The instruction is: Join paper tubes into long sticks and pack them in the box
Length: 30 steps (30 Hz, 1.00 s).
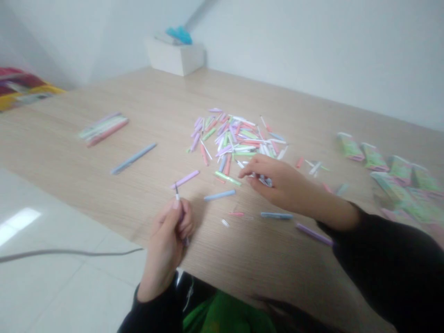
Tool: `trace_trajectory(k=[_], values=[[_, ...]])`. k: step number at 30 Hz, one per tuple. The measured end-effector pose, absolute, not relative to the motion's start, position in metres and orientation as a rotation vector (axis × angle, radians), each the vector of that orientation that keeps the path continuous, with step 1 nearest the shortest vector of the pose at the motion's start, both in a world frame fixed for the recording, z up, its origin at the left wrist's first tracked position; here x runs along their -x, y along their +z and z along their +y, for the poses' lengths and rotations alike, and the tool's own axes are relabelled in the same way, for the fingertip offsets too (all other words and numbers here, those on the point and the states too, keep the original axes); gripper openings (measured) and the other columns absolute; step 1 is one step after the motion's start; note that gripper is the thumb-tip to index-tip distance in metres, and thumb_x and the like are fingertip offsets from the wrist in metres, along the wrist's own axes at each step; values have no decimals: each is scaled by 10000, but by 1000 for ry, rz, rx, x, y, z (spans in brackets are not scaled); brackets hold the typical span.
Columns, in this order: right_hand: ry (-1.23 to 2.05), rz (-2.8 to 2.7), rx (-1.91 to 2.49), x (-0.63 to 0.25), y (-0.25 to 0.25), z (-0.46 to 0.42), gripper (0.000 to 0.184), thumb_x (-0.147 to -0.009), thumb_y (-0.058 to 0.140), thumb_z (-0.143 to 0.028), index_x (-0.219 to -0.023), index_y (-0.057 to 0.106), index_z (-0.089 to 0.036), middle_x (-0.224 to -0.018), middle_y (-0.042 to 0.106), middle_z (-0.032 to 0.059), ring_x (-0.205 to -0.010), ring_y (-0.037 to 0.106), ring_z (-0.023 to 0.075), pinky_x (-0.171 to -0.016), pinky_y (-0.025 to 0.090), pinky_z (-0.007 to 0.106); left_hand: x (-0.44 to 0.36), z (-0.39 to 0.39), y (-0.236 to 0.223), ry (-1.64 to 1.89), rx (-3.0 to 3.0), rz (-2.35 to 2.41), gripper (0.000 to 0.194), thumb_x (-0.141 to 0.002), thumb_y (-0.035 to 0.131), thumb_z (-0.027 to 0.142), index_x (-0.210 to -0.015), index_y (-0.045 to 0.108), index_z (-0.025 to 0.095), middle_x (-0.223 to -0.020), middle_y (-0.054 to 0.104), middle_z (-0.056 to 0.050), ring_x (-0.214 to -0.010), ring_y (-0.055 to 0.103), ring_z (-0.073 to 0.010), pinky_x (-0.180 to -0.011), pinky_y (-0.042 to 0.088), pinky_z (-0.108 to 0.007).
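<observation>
In the head view, the left hand (170, 224) is pinching a slim white, dark-tipped stick (178, 196), its long axis pointing to twelve o'clock. The right hand (274, 179), nearer the heap of pastel, slender plastic sticks (233, 133), is holding its fingers curled, the heap lying toward eleven o'clock; whether it is gripping anything, one cannot tell.

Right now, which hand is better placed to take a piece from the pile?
Likely the right hand: it is at the pile's near edge, though whether it holds something is unclear. The left hand is farther back and grips a slim dark-tipped piece.
</observation>
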State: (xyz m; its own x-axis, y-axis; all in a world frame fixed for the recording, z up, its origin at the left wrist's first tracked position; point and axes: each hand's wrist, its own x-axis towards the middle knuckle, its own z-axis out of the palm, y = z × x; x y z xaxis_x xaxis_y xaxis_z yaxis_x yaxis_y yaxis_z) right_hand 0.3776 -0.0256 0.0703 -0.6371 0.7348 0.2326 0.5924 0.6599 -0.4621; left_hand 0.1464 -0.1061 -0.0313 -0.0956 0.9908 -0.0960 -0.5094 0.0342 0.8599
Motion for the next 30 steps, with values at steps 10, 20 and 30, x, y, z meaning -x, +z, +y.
trace_trajectory(k=[10,20,30], values=[[373,-2857,1087,-318,16,48,270,-914,518,-105,-1053,749,-89,-1076,613,146,-964,585,233,-902,445,353,-145,-106,-33,1376,-689,882,390,-974,602,469,-713,552,184,-533,300,75,-459,238,-81,-433,201,-203],[309,-2897,1177,-308,16,53,276,-881,543,-107,-1007,786,-75,-1076,651,173,-985,617,263,-894,441,358,-144,-106,-32,1364,-689,870,400,-991,583,463,-705,541,186,-543,325,68,-471,257,-87,-442,211,-223],[302,-2901,1271,-305,14,53,236,-875,546,-123,-962,765,-104,-1113,697,153,-1044,627,264,-912,414,353,-145,-105,-35,1371,-717,889,383,-1014,562,440,-732,548,182,-553,327,72,-475,256,-82,-444,213,-224]])
